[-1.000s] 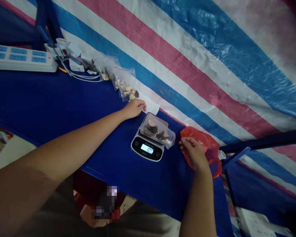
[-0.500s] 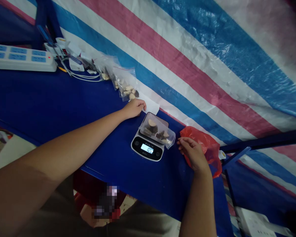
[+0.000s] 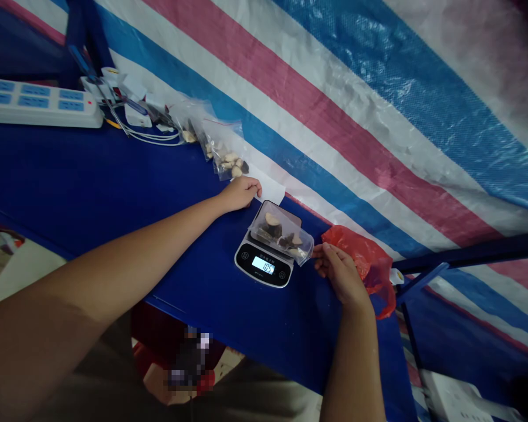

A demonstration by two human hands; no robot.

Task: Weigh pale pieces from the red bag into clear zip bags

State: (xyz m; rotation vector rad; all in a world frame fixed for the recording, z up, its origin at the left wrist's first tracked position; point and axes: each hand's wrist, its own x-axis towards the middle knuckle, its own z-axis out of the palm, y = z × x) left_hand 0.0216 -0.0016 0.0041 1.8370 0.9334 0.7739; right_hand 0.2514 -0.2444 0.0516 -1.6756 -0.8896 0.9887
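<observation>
A clear plastic bag with pale and dark dried pieces lies across a small digital scale, which has a lit display and a silver rim. My right hand is at the bag's right end, its fingertips at or touching the edge, fingers bent and slightly apart. Left of the scale, my left hand rests on the table with curled fingers and nothing visible in them. A white sheet of paper lies beside it.
Similar filled bags lie along the striped sheet. Cables and chargers and a power strip are at the far left of the blue table. A red plastic bag lies behind my right hand.
My right hand has moved slightly left, from just short of the bag to its right edge. My left hand and the bag on the scale stay put.
</observation>
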